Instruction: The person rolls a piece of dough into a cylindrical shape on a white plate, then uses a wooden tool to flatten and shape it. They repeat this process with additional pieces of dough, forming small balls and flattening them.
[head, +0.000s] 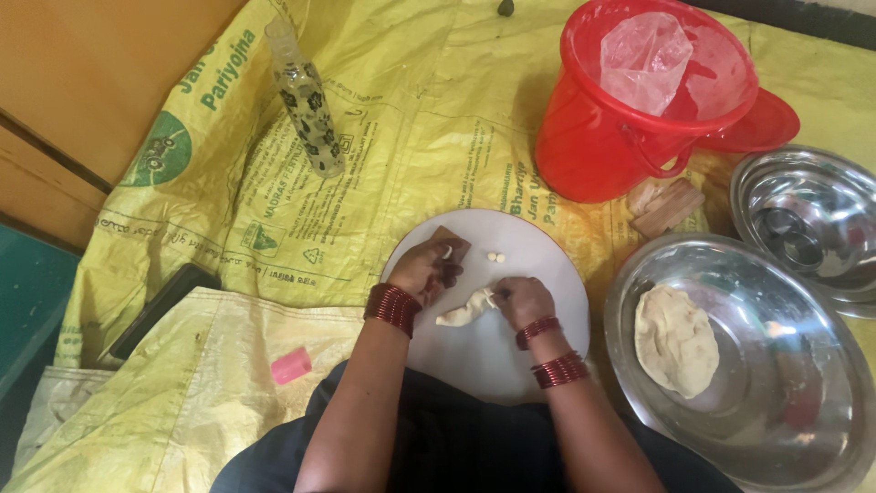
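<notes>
A long strip of dough (467,309) is lying on the round white board (538,351). One end is pinched by the right hand (522,299), fingers shut on it. The left hand (427,268) is curled shut; nothing can be seen in it. Two little dough balls (495,257) are seen nearby. A bigger dough lump (675,338) is kept in the steel bowl (821,429) beside the board.

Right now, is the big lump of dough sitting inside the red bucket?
No, the big lump of dough lies in a steel bowl, while the red bucket holds only a clear plastic bag.
</notes>
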